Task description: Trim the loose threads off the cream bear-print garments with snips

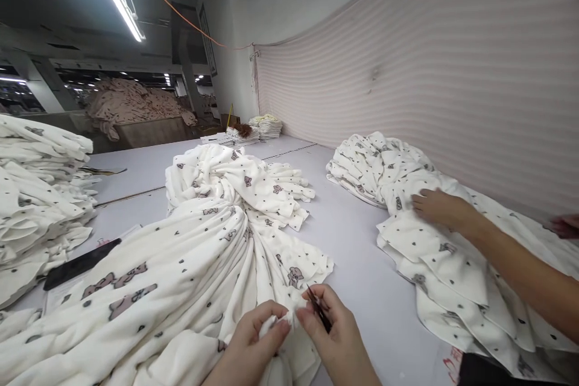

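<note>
A large heap of white printed cloth (190, 271), with grey-pink animal figures and small dark marks, lies bunched and twisted before me. At its near edge my left hand (260, 338) is closed, thumb and fingers pinching a fold of this cloth. Close beside it, my right hand (332, 332) is closed around small dark thread snips (319, 310), blades pointing up and to the left. The right thumb and fingertip also meet at the cloth edge. Whether the blades are parted is too small to tell.
A co-worker's hand (446, 211) rests on another white printed cloth heap (452, 259) at right. Folded white cloth (40, 193) is stacked left, near a dark flat object (84, 262). Small stacks (266, 126) stand far back on the table (357, 241). A striped cloth sheet (407, 72) hangs at right.
</note>
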Motion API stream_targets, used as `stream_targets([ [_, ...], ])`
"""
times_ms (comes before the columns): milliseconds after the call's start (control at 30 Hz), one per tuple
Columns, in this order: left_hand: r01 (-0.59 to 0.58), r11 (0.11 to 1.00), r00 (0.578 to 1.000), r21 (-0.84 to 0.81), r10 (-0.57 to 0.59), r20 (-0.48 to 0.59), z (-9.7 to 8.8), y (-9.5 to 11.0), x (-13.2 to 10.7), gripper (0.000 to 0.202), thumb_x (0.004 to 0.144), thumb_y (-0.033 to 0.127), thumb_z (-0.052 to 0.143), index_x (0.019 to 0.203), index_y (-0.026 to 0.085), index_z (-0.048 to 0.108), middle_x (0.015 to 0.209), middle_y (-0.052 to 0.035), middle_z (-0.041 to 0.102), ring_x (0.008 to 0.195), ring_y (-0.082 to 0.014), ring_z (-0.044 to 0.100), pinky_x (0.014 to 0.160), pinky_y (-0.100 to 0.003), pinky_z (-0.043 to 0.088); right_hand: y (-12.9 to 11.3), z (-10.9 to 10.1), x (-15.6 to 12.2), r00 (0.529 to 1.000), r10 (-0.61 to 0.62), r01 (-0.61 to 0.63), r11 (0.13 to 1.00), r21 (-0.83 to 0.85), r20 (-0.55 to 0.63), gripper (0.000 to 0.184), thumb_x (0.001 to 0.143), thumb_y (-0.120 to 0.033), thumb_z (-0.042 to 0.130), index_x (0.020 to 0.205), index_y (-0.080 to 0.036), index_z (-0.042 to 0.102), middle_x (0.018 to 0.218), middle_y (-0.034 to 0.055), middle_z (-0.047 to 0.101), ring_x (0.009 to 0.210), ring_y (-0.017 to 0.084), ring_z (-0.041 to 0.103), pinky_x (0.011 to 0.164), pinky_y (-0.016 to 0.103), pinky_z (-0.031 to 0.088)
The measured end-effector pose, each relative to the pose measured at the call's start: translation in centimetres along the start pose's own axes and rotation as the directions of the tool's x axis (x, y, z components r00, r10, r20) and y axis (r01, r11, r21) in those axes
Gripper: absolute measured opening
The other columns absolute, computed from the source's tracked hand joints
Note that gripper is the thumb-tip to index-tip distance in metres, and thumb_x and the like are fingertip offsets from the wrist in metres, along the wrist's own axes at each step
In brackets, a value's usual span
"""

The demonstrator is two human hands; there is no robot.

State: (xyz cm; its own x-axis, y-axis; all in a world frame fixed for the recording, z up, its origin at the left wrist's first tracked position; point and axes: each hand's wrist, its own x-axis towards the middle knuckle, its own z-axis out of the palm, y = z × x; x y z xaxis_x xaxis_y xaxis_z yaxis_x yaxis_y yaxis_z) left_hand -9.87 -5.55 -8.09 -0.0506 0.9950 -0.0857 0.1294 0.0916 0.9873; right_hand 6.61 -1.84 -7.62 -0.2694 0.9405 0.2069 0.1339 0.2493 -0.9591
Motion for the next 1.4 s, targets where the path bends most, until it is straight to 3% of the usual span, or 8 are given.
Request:
stream_targets([
  [133,0.055,0.987,0.987,-0.148,-0.076,-0.139,-0.3,0.4,-0.5,0.032,0.069,0.047,0.07,0.081,0.018,0.068,0.083,-0.0023,0.068,0.085,-0.0225,0.06,0.078,-0.028,0.047,0.5,-0.3,-1.1,0.996,-0.09,0.089,0.987,-0.134,0.0,0.02,0.084,-0.037,0.058,0.095,-0.024,0.068,0.086,0.0037,0.07,0.079,0.021,0.066,0.071,0.026,0.051],
  [367,-0.055,0.996,0.997,-0.073,0.051,-0.06,-0.4,0.8,-1.1,0.016,0.076,0.034,0.065,0.08,0.021,0.073,0.081,-0.0009,0.071,0.086,-0.0212,0.063,0.082,-0.027,0.048,0.7,1.1,-1.7,0.989,-0.149,0.139,0.941,-0.31,-0.009,0.022,0.086,-0.036,0.058,0.095,-0.024,0.073,0.086,0.0045,0.073,0.079,0.022,0.069,0.068,0.026,0.051],
  [533,-0.063,0.998,0.998,0.0,0.063,0.021,-0.9,1.2,-1.2,0.019,0.079,0.033,0.061,0.082,0.019,0.073,0.084,-0.0028,0.07,0.087,-0.0221,0.062,0.082,-0.028,0.048,0.1,0.7,-1.0,0.997,-0.047,0.06,0.961,-0.27,0.054,0.022,0.086,-0.038,0.059,0.089,-0.023,0.075,0.085,0.0052,0.075,0.08,0.023,0.069,0.07,0.026,0.052],
  [667,0.026,0.999,1.0,0.02,-0.026,-0.01,-1.2,1.2,-1.1,0.023,0.078,0.037,0.061,0.087,0.017,0.069,0.087,-0.004,0.071,0.089,-0.0239,0.061,0.08,-0.03,0.047,0.2,0.6,-0.8,0.998,0.041,-0.029,0.982,-0.189,0.056,0.024,0.085,-0.039,0.06,0.085,-0.02,0.075,0.08,0.0058,0.074,0.076,0.023,0.069,0.069,0.026,0.053],
  [867,0.01,1.0,1.0,-0.005,-0.01,-0.01,-1.3,0.1,-0.8,0.029,0.077,0.045,0.06,0.084,0.018,0.069,0.088,-0.0048,0.07,0.088,-0.0243,0.059,0.08,-0.031,0.046,-0.5,0.7,-1.7,0.991,-0.125,0.131,0.927,-0.352,0.039,0.023,0.085,-0.035,0.058,0.099,-0.024,0.073,0.088,0.0047,0.073,0.079,0.021,0.069,0.066,0.024,0.052],
  [1133,0.034,0.999,0.999,0.004,-0.034,-0.036,-1.6,0.9,-1.1,0.029,0.077,0.044,0.061,0.085,0.018,0.071,0.084,-0.0039,0.069,0.087,-0.0247,0.061,0.079,-0.031,0.047,0.0,0.3,-1.4,0.996,-0.052,0.068,0.962,-0.264,0.066,0.02,0.087,-0.036,0.057,0.087,-0.023,0.072,0.08,0.0032,0.072,0.074,0.019,0.068,0.066,0.023,0.053],
  [1300,0.163,0.985,0.961,-0.057,-0.172,-0.218,-1.6,0.0,-1.1,0.036,0.07,0.045,0.066,0.091,0.017,0.073,0.102,-0.0069,0.071,0.107,-0.0308,0.059,0.094,-0.038,0.044,1.1,1.1,-2.2,0.947,-0.322,0.279,0.793,-0.541,0.017,0.023,0.087,-0.035,0.057,0.106,-0.027,0.067,0.086,0.0029,0.072,0.071,0.02,0.066,0.061,0.026,0.05],
  [1400,0.185,0.981,0.953,-0.054,-0.192,-0.234,-1.7,-0.5,-1.4,0.034,0.071,0.041,0.065,0.095,0.018,0.072,0.103,-0.0075,0.071,0.109,-0.0306,0.058,0.093,-0.038,0.046,0.6,1.7,-2.1,0.924,-0.378,0.316,0.69,-0.651,0.048,0.021,0.089,-0.031,0.053,0.105,-0.026,0.066,0.084,0.0033,0.073,0.07,0.022,0.067,0.06,0.029,0.047],
])
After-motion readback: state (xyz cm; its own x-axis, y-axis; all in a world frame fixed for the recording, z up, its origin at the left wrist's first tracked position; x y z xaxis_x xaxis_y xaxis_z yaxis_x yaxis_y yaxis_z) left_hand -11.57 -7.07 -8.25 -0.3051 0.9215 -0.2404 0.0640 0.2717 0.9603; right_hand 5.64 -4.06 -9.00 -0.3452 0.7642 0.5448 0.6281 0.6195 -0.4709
